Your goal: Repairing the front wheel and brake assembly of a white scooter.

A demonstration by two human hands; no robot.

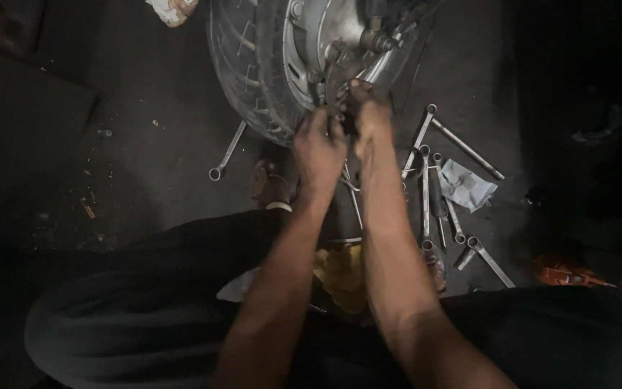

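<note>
Packaging first: crumpled pale grey plastic wrapper (465, 184) is seen on the dark concrete floor (145, 166), right of the hands, among scattered long steel spanners (426, 194). Second crumpled whitish wrapper with brown marks (172, 10) lies at the top edge, left of the tyre. Yellow crumpled rag (341, 272) is lodged between the forearms, near the knees. Small orange object (559, 271) rests at lower right; its kind cannot be told. One lone ring spanner (227, 151) lies left of the wheel.

Both arms are stretched forward from the bottom edge. Left hand (319, 148) is raised with fingers curled and pinched onto a small dark part at the hub; the part itself is too dark to identify. Right hand (370, 115) is placed just beside it, fingers bunched and pressed against the same spot. Motorcycle wheel with black treaded tyre and silver metal hub (304, 43) stands at top centre, touched by both hands at its lower hub area.
</note>
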